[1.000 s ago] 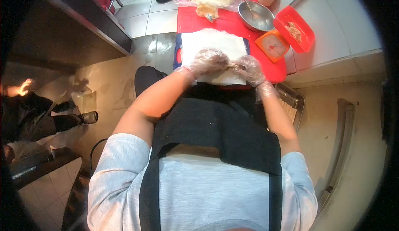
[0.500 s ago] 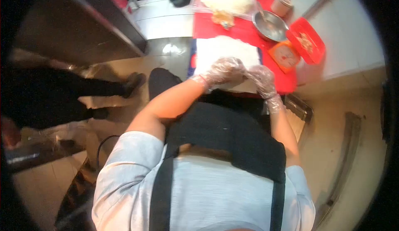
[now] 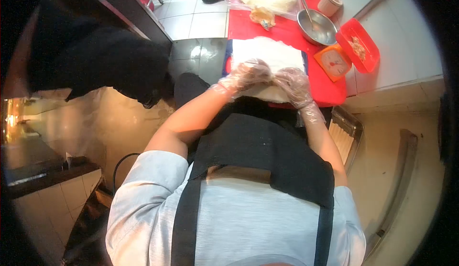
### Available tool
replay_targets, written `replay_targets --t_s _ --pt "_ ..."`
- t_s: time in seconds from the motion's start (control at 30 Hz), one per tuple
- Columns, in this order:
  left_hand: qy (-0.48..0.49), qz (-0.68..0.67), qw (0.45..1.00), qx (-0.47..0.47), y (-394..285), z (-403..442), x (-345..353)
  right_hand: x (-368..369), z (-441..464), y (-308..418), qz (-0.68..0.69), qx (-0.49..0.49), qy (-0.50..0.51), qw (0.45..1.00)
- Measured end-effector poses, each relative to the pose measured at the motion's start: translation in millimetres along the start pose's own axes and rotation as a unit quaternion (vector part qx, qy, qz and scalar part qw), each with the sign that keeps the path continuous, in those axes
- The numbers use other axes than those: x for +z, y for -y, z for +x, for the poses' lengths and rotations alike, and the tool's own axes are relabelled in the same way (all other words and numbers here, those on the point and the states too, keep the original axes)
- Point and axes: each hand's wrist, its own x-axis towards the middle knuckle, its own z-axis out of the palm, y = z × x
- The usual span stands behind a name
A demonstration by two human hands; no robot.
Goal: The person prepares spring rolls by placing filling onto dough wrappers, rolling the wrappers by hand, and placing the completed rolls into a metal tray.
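The left hand [image 3: 249,73] and right hand [image 3: 295,86], in clear plastic gloves, come close together, fingers bent; whether they pinch anything, I cannot tell. Beneath them a white, roughly rectangular sheet [image 3: 258,49] lies on a dark blue board [image 3: 229,50]; light, even fingertip pressure would likely spare it tears. Around stand a red table [image 3: 331,92], a round metal bowl [image 3: 321,37] and pale floor tiles [image 3: 205,23].

White sheet [image 3: 258,48], pale and matte, roughly rectangular, its far edge slightly uneven; single or stacked, not distinguishable; spread mostly flat over a blue board [image 3: 229,49] on the red table [image 3: 330,90], board showing at both sides; middle of near portion hidden from view.
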Motion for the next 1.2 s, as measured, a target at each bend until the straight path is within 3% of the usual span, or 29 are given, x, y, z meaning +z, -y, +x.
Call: replay_targets --t_s 0.03,0.17,0.27,0.3,0.4,0.53,0.6,0.67,0.7,0.8,0.87,0.93,1.0,1.03,1.13,1.2 --pt "0.023 0.024 0.999 -0.009 -7 -4 -11 3 0 2 0.017 0.002 -0.010 1.000" --pt "0.067 0.042 0.997 -0.012 -7 -11 -31 -2 10 9 -0.001 0.090 0.139 0.986" --pt "-0.023 0.068 0.995 0.062 -6 -14 -31 -4 19 19 -0.068 0.006 0.014 0.998" --pt "-0.051 0.071 0.994 0.066 -4 -15 -28 1 17 15 -0.084 0.008 0.051 0.995" --pt "0.006 -0.031 0.995 -0.098 -11 -23 -26 24 21 6 -0.098 0.065 0.181 0.976" --pt "0.025 0.024 0.996 -0.080 -14 -20 -39 39 22 -7 -0.036 -0.004 0.087 0.996" --pt "0.020 0.050 0.995 -0.089 -21 -20 -40 45 26 -2 0.049 0.112 0.161 0.979" --pt "0.031 0.006 0.991 -0.129 -20 -21 -43 47 33 8 0.050 0.117 0.196 0.972" --pt "0.035 -0.015 0.988 -0.148 -20 -22 -46 46 37 11 0.008 0.063 0.196 0.979" --pt "0.052 0.028 0.988 -0.145 -41 -19 -65 31 37 18 -0.021 -0.027 0.107 0.994" --pt "-0.004 0.000 0.996 -0.092 -35 -25 -64 17 39 27 -0.021 -0.012 0.068 0.997" --pt "-0.025 0.019 0.999 -0.044 -24 -30 -54 12 43 37 -0.031 0.055 0.079 0.995" --pt "-0.010 0.086 0.996 0.001 -10 -27 -38 33 39 30 -0.133 0.033 0.137 0.981" --pt "0.032 0.162 0.983 -0.086 -41 -22 -52 43 36 26 -0.185 0.022 0.165 0.969" --pt "-0.022 -0.006 0.999 -0.031 -6 -33 -48 58 32 29 -0.213 -0.009 0.135 0.968" --pt "-0.037 -0.022 0.999 -0.024 3 -39 -45 60 35 33 -0.191 0.004 0.141 0.971"
